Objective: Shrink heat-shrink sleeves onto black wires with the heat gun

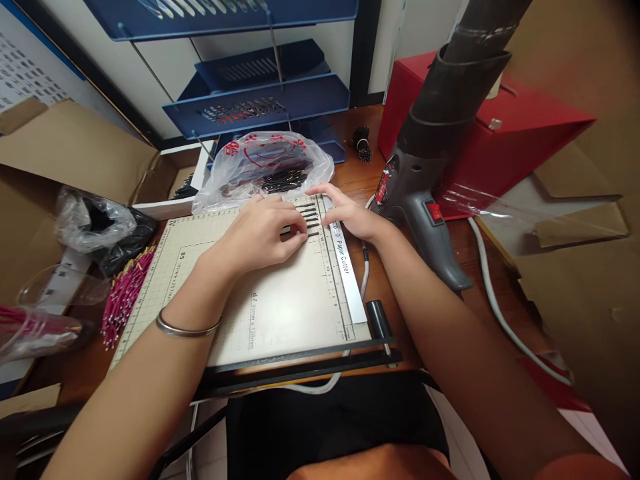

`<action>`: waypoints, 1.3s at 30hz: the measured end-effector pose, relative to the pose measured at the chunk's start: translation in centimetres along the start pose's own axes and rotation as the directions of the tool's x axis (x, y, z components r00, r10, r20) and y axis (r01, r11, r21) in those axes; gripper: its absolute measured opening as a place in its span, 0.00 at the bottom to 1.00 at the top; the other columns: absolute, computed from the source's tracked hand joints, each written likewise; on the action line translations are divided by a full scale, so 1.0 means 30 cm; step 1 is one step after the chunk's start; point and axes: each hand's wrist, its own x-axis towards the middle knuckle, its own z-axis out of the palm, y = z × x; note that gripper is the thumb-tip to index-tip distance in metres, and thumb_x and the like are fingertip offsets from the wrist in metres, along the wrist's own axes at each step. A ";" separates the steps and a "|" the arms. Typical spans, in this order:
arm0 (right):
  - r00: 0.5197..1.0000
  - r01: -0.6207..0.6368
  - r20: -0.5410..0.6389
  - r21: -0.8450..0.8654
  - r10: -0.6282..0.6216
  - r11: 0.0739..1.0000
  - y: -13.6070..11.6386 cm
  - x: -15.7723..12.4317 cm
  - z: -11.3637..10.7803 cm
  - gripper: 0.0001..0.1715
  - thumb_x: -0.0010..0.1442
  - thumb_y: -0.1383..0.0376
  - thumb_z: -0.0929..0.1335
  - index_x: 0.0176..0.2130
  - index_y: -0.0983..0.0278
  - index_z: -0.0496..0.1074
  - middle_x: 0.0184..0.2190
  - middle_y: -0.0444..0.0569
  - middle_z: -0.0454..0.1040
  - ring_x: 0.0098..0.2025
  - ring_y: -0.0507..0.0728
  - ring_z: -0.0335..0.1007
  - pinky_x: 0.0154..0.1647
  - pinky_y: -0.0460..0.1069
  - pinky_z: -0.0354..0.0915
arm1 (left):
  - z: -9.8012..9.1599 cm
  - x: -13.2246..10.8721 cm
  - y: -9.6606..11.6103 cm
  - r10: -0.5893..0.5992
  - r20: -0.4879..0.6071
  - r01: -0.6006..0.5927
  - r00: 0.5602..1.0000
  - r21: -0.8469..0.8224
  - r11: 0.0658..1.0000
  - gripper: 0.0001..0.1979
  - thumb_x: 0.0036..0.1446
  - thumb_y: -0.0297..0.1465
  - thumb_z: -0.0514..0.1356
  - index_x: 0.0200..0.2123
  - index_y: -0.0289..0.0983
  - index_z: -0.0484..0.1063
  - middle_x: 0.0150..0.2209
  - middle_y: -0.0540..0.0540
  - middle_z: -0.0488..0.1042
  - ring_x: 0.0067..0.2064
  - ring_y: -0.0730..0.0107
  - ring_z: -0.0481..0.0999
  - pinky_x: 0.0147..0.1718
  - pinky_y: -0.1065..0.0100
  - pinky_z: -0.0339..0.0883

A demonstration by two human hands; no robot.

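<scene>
My left hand [270,230] rests on the pale board of a paper cutter [280,300], fingers curled and thumb drawn in against the index finger. Between them is a short black wire [313,234], its end showing past the fingertips. Several more short black wires [310,206] lie in parallel beside those fingers, partly hidden by them. My right hand [347,213] is at the cutter's right edge, index finger and thumb spread apart, fingertips close to the wire ends, with nothing seen in it. Whether its fingertips touch the wires, I cannot tell.
Behind the board sits a clear plastic bag [220,177] of black wires. Pink wires [127,293] lie along the left. A grey heat gun [425,160] and a red box [530,127] stand right. Blue trays [255,100] rise at the back; the cutter's black handle [379,320] is near right.
</scene>
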 end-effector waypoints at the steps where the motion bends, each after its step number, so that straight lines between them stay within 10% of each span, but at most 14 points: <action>1: 1.000 -0.006 0.003 -0.006 0.006 1.000 -0.005 -0.004 0.000 0.40 0.42 0.63 0.70 0.56 0.58 0.69 0.66 0.53 0.66 0.75 0.70 0.57 0.84 0.68 0.44 | 0.001 0.000 -0.001 -0.008 -0.007 0.008 1.000 0.010 1.000 0.13 0.68 0.36 0.60 0.36 0.39 0.83 0.34 0.43 0.83 0.38 0.59 0.75 0.43 0.56 0.61; 7: 0.998 -0.065 0.018 -0.024 0.065 0.998 -0.020 -0.021 0.001 0.51 0.41 0.65 0.73 0.65 0.58 0.66 0.80 0.54 0.48 0.85 0.71 0.33 0.86 0.68 0.28 | 0.012 0.001 -0.009 -0.022 -0.017 0.022 1.000 0.015 1.000 0.12 0.69 0.36 0.60 0.37 0.39 0.83 0.36 0.43 0.84 0.39 0.58 0.75 0.45 0.56 0.62; 19: 0.998 0.013 0.055 -0.037 -0.011 0.999 -0.003 -0.008 -0.009 0.47 0.42 0.66 0.73 0.62 0.57 0.67 0.70 0.52 0.60 0.80 0.71 0.48 0.87 0.69 0.33 | 0.004 0.001 -0.008 -0.045 -0.005 0.045 0.999 0.021 0.999 0.13 0.67 0.36 0.60 0.38 0.39 0.84 0.35 0.43 0.83 0.40 0.57 0.75 0.45 0.56 0.62; 39: 0.997 -0.016 0.072 -0.053 0.020 0.998 0.000 -0.005 -0.014 0.49 0.42 0.65 0.74 0.64 0.57 0.68 0.76 0.54 0.54 0.85 0.71 0.38 0.86 0.68 0.28 | 0.005 0.005 -0.007 -0.066 -0.017 0.066 0.998 0.020 0.998 0.13 0.68 0.37 0.60 0.38 0.39 0.84 0.33 0.43 0.82 0.38 0.58 0.75 0.43 0.57 0.63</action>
